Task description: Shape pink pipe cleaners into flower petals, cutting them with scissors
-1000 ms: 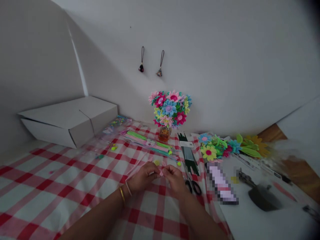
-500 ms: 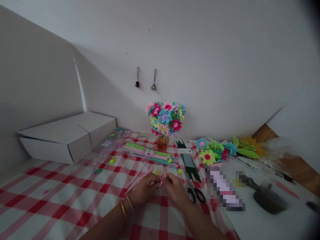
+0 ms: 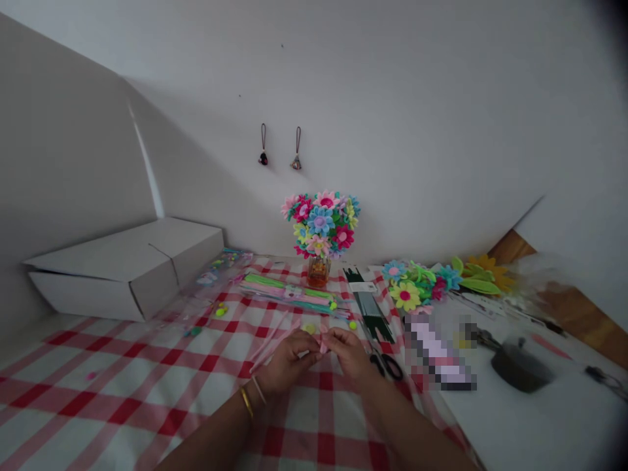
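My left hand [image 3: 293, 360] and my right hand [image 3: 349, 353] meet over the checked cloth, fingertips nearly together. Between them is a small pink pipe cleaner piece [image 3: 323, 343], pinched from both sides; its exact shape is mostly hidden by my fingers. Several loose pink pipe cleaners [image 3: 273, 340] lie beside my left hand. Black-handled scissors [image 3: 390, 366] rest just right of my right hand. A yellow pompom [image 3: 352, 325] and a pale yellow round piece [image 3: 309, 328] sit just beyond my fingers.
Bagged pipe cleaners [image 3: 289, 293] and dark green stems [image 3: 370, 307] lie farther back. Behind them stands a glass vase [image 3: 318, 271] of fuzzy flowers [image 3: 321, 222]. A white box [image 3: 127, 261] is at left. Loose flowers [image 3: 412, 288] and a small dark pan [image 3: 523, 366] are at right.
My hands stay together on the pink piece, and more of it shows between my fingertips. My right hand has turned slightly. The whole view has shifted a little.
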### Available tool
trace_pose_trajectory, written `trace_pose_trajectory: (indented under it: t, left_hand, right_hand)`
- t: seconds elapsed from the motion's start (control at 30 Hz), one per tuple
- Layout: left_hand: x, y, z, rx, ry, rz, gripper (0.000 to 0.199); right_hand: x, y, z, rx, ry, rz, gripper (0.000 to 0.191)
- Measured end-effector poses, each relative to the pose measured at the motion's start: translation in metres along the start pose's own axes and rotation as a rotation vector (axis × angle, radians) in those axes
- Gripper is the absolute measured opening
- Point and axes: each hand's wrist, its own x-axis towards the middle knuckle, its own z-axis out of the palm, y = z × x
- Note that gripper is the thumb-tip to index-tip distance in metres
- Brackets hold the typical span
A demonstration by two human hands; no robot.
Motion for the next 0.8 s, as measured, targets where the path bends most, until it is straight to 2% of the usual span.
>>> trace_pose_trajectory:
  t: [0.1, 0.17, 0.27, 0.37, 0.53, 0.63, 0.73, 0.8]
  left_hand:
    - [0.000, 0.001, 0.002, -0.040, 0.023, -0.034, 0.017]
    - [0.000, -0.002, 0.003, -0.111, 0.040, -0.120, 0.016]
    - [0.001, -0.006, 0.006, -0.245, 0.073, -0.273, 0.018]
    - [0.001, -0.009, 0.008, -0.290, 0.119, -0.353, 0.019]
    - [0.001, -0.007, 0.009, -0.115, 0.114, -0.292, 0.017]
    - [0.001, -0.006, 0.008, -0.004, 0.106, -0.220, 0.016]
    - [0.001, -0.004, 0.007, 0.003, 0.082, -0.207, 0.016]
    - [0.001, -0.001, 0.007, -0.022, 0.058, -0.203, 0.017]
  right_hand:
    - [-0.003, -0.002, 0.005, 0.011, 0.071, 0.004, 0.028]
    - [-0.004, -0.002, 0.007, -0.001, 0.089, 0.013, 0.030]
    - [-0.004, -0.001, 0.005, -0.017, 0.045, 0.027, 0.030]
    - [-0.004, 0.000, 0.003, -0.019, 0.005, 0.041, 0.026]
    - [-0.005, 0.004, 0.004, -0.022, 0.070, 0.085, 0.027]
    - [-0.003, 0.005, -0.001, 0.032, 0.038, 0.140, 0.026]
    - [-0.001, 0.003, -0.008, 0.018, -0.011, 0.149, 0.025]
    - [0.001, 0.001, -0.012, -0.007, 0.029, 0.127, 0.025]
